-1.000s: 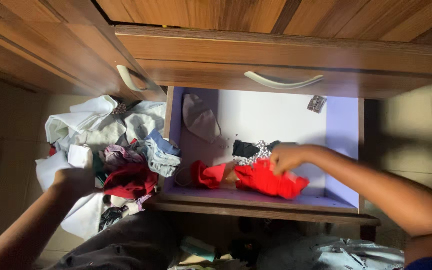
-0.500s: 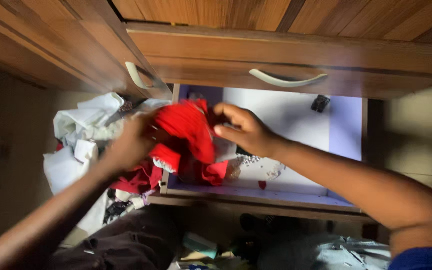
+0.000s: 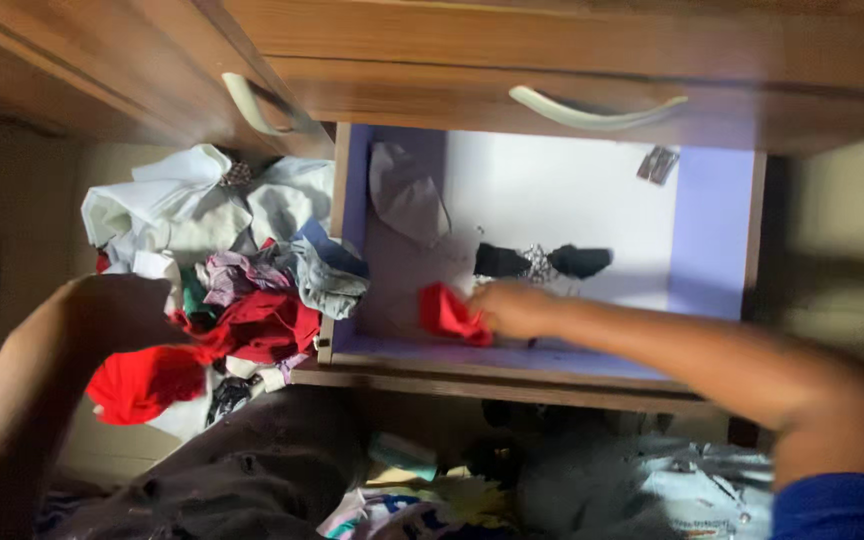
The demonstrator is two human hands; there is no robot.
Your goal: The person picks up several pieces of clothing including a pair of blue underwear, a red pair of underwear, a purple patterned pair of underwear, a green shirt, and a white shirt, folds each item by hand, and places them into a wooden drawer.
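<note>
Open drawer (image 3: 712, 230) — landmark, right hand (image 3: 512, 308) inside near its front edge, clamped on small red cloth (image 3: 449, 314), crumpled, no clear axis, left hand (image 3: 117, 310) outside drawer's left, gripping larger red garment (image 3: 142, 382) — hanging downward.

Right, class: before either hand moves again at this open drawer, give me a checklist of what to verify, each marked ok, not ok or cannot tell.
1. Left hand has a grip on the red garment beside the clothes pile: ok.
2. Right hand grips the small red cloth in the drawer: ok, though blurred.
3. Drawer pulled fully open: ok.
4. Drawer emptied: not ok; grey cloth, black sparkly piece and small dark item remain.
5. Small red cloth snagged on anything: cannot tell.
</note>
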